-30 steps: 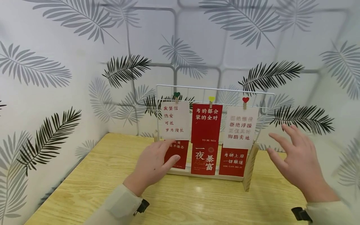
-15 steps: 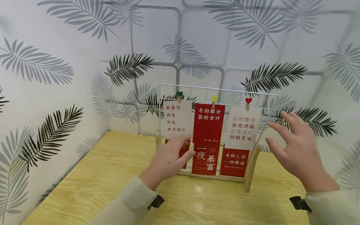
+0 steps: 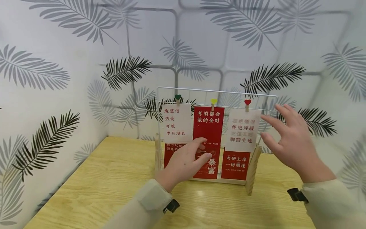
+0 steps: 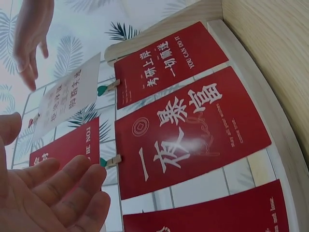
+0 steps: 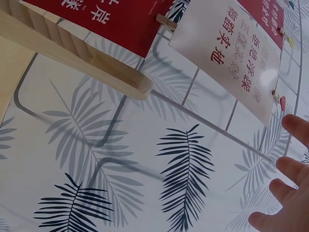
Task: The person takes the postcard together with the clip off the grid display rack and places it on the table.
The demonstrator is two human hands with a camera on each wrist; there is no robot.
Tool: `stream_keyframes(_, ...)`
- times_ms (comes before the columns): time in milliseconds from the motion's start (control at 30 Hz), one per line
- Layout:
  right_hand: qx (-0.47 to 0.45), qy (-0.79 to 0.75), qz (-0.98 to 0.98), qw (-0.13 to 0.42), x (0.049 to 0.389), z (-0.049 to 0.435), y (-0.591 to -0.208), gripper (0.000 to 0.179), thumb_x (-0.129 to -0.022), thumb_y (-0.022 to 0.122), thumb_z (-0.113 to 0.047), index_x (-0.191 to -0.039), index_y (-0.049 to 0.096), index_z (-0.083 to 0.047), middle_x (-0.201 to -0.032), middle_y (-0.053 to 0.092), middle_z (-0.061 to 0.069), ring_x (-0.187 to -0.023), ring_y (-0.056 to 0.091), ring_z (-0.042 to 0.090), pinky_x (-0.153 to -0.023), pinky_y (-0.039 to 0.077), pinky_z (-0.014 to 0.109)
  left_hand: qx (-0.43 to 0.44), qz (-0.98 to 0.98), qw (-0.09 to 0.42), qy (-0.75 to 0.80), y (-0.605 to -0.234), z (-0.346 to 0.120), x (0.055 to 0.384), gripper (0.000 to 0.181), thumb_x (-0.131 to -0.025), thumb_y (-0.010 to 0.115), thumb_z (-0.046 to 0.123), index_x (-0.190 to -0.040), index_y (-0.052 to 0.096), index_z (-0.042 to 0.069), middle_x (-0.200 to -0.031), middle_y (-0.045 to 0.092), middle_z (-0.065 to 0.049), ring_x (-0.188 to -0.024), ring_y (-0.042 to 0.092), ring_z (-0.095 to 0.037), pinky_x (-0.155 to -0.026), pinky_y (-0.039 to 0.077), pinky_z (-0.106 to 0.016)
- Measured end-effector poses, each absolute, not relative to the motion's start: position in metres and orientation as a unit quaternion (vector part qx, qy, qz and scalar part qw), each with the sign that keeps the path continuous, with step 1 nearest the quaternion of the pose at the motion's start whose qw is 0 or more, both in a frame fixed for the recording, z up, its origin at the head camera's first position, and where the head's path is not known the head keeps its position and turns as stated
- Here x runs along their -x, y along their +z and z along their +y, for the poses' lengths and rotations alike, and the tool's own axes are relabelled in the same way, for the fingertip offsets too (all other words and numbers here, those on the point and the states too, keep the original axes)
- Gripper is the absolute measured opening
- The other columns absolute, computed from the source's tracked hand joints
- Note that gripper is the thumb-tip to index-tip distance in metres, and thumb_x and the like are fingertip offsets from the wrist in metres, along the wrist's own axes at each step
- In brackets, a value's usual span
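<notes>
A white wire grid rack (image 3: 200, 89) stands on wooden feet, with red and white lettered cards clipped to it in two rows. My left hand (image 3: 181, 163) hovers before the middle column, partly covering the lower middle red card (image 3: 211, 170); the left wrist view shows its palm up, fingers (image 4: 72, 186) loosely bent around nothing. Beside the rack's right edge is my right hand (image 3: 294, 146), its fingers spread near the upper right white card (image 3: 244, 135). Heart clips in green (image 3: 178, 97), yellow (image 3: 213, 101) and red (image 3: 247, 102) pin the top cards.
The rack rests on a light wood-grain table (image 3: 120, 165). Behind it hangs a pale backdrop (image 3: 200, 35) printed with grey and black leaves. A wooden foot (image 3: 253, 171) juts forward at the rack's right end.
My left hand has moved right, from the lower left card to the middle column. My right hand has gone up and left, closer to the rack's upper right part. The cards remain in place.
</notes>
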State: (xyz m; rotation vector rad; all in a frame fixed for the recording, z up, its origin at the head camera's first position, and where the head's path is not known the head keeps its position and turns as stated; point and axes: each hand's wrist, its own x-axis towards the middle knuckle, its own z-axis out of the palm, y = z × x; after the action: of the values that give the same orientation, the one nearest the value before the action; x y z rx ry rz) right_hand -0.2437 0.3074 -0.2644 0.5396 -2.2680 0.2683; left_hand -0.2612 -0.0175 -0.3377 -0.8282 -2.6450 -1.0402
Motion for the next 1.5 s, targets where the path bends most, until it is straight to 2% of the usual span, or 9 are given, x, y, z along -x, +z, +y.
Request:
stream_keyframes(267,-0.206,0.104,-0.895,0.383,0.251,0.295,-0.250,0.048,-0.091,0.067,-0.030,-0.136,0.063,-0.011,-0.160,0.032,0.019,-0.151,0.016,0.038,-0.118,0.007,0.062,0.283,-0.871,0.064,-0.397,-0.331,-0.002,0.265,0.057,-0.101,0.056,0.049,-0.151,0.042,0.024,-0.130,0.062,0.004,-0.113,0.060,-0.012,-0.096,0.050,-0.040)
stream_keyframes(500,-0.199,0.105,-0.897,0.381,0.254,0.287,-0.236,0.046,-0.093,0.065,-0.031,-0.136,0.063,-0.013,-0.161,0.030,0.017,-0.152,0.014,0.037,-0.118,0.008,0.063,0.286,-0.858,0.039,-0.426,-0.325,0.016,0.271,0.058,-0.100,0.057,0.051,-0.149,0.043,0.025,-0.122,0.063,0.011,-0.104,0.060,-0.005,-0.090,0.052,-0.034)
stream_keyframes(800,-0.189,0.082,-0.906,0.371,0.261,0.278,-0.215,0.043,-0.097,0.062,-0.033,-0.135,0.065,-0.013,-0.163,0.027,0.017,-0.153,0.011,0.035,-0.119,0.006,0.061,0.280,-0.865,0.045,-0.415,-0.317,0.030,0.276,0.058,-0.100,0.058,0.048,-0.149,0.043,0.023,-0.118,0.066,0.012,-0.101,0.062,-0.006,-0.087,0.053,-0.034)
stream_keyframes(1033,-0.180,0.055,-0.916,0.355,0.267,0.276,-0.211,0.045,-0.099,0.059,-0.033,-0.139,0.063,-0.014,-0.160,0.032,0.018,-0.154,0.009,0.034,-0.119,0.005,0.061,0.269,-0.870,0.036,-0.412,-0.316,0.036,0.280,0.059,-0.100,0.058,0.050,-0.151,0.042,0.024,-0.119,0.068,0.011,-0.101,0.064,-0.008,-0.088,0.053,-0.038)
stream_keyframes(1233,-0.168,0.020,-0.927,0.334,0.274,0.276,-0.207,0.044,-0.100,0.056,-0.034,-0.138,0.063,-0.012,-0.161,0.030,0.018,-0.153,0.007,0.037,-0.117,0.006,0.066,0.274,-0.867,0.023,-0.416,-0.316,0.048,0.285,0.059,-0.099,0.059,0.050,-0.150,0.042,0.025,-0.117,0.070,0.010,-0.096,0.066,-0.008,-0.084,0.055,-0.037)
stream_keyframes(1500,-0.175,-0.005,-0.930,0.323,0.284,0.267,-0.200,0.041,-0.103,0.051,-0.036,-0.133,0.067,-0.012,-0.159,0.035,0.018,-0.152,0.010,0.039,-0.115,0.006,0.069,0.261,-0.880,0.056,-0.394,-0.313,0.057,0.286,0.058,-0.099,0.062,0.046,-0.149,0.043,0.024,-0.115,0.072,0.007,-0.089,0.068,-0.008,-0.074,0.055,-0.032)
